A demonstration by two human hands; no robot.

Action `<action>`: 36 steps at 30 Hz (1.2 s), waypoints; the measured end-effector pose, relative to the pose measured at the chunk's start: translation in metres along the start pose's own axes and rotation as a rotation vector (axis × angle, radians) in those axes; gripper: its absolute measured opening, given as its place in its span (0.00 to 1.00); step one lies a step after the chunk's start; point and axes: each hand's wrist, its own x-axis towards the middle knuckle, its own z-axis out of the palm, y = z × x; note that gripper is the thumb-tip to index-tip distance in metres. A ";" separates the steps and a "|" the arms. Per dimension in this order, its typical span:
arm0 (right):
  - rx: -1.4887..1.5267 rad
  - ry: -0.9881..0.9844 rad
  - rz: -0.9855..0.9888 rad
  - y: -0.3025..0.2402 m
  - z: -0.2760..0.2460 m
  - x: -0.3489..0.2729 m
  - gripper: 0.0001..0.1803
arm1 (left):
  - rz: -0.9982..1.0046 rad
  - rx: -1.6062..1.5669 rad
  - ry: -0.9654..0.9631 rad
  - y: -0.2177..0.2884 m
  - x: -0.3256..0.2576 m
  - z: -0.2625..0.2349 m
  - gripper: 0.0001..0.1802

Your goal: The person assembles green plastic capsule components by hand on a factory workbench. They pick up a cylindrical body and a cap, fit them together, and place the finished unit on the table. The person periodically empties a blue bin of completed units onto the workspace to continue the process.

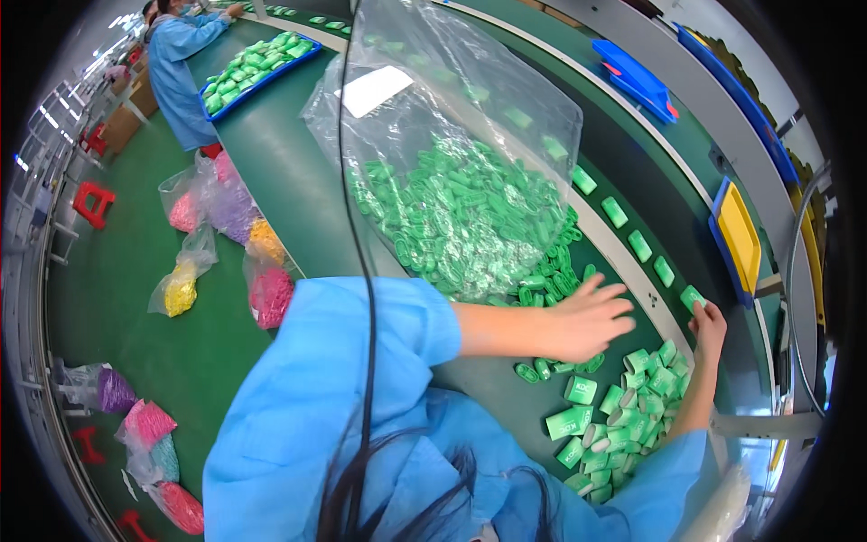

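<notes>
My left hand (pixel 589 325) reaches across the worktable with its fingers spread and nothing in it. Below it lie loose green plastic oval pieces (pixel 562 282), spilling out of a large clear plastic bag (pixel 379 135) full of the same. At the dark belt, my right hand (pixel 711 327) pinches a small green rectangular packet (pixel 692 296) with pale printing. Between my forearms, near my body, is a heap of similar green sleeve-like packets (pixel 623 434), some showing open ends. A spaced row of these packets, one being a green packet (pixel 639 245), runs along the belt beyond.
A blue tray (pixel 262 86) heaped with green packets sits at the far left, near a person in a blue smock (pixel 181 77). Across the belt are a blue tray (pixel 632 79) and a yellow tray (pixel 739 239). Bags of coloured pieces (pixel 271 294) and a red stool (pixel 93 204) stand on the floor.
</notes>
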 end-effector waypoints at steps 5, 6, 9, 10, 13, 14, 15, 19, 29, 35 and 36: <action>0.060 0.037 0.073 0.053 -0.004 0.041 0.16 | -0.032 0.165 -0.059 -0.006 -0.042 -0.009 0.38; -0.032 0.075 0.080 0.051 -0.003 0.040 0.20 | -0.064 0.172 -0.067 -0.009 -0.044 -0.004 0.38; -0.261 0.163 -0.050 0.010 0.007 0.010 0.24 | -0.084 0.198 -0.090 -0.010 -0.033 -0.001 0.36; -0.267 0.104 -0.089 -0.007 0.008 -0.003 0.22 | -0.089 0.193 -0.090 -0.011 -0.028 0.002 0.35; -0.260 -0.145 -0.128 -0.037 0.005 -0.042 0.14 | -0.088 0.184 -0.088 -0.014 -0.011 0.012 0.32; -0.270 -0.249 -0.153 -0.041 0.004 -0.056 0.14 | -0.080 0.180 -0.104 -0.014 -0.006 0.015 0.32; -0.353 -0.298 -0.265 -0.041 0.007 -0.072 0.15 | -0.078 0.179 -0.122 -0.013 -0.001 0.015 0.32; -0.654 -0.363 -0.592 -0.044 0.026 -0.132 0.21 | -0.125 0.071 -0.025 -0.013 0.004 0.004 0.22; -0.538 -0.260 -0.652 -0.033 0.038 -0.120 0.24 | -0.316 0.289 -0.296 -0.010 0.092 0.002 0.08; -0.723 -0.166 -0.450 -0.039 0.032 -0.118 0.17 | -0.168 0.300 -0.198 -0.019 0.081 0.019 0.06; -0.773 -0.161 -0.413 -0.042 0.037 -0.116 0.18 | -0.163 0.312 -0.195 -0.017 0.079 0.019 0.06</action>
